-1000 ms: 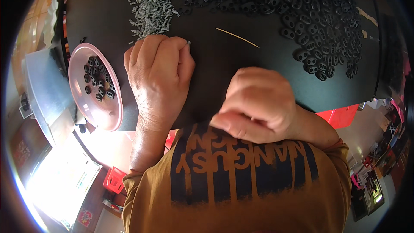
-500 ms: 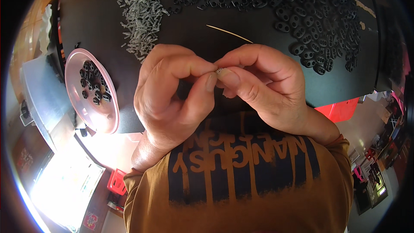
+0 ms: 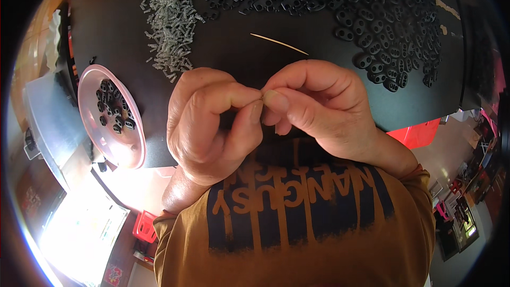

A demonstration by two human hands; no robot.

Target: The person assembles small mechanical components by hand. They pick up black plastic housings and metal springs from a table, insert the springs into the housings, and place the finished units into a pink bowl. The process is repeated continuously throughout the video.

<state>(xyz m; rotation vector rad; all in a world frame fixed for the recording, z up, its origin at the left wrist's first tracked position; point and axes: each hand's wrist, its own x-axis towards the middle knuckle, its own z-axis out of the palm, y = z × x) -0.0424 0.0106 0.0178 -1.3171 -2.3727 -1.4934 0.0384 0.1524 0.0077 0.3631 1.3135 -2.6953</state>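
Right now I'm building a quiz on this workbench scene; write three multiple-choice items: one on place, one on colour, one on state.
1. Where does the pile of small springs lie?
A. Left of the black parts heap
B. In the dish
C. On the person's shirt

2. What colour is the dish?
A. Green
B. Pink
C. Yellow

3. How are the hands?
A. Flat on the table
B. Far apart
C. Fingertips pinched together

Key: A, the springs lie left of the black parts. B, the dish is pink. C, left hand and right hand meet at the fingertips.
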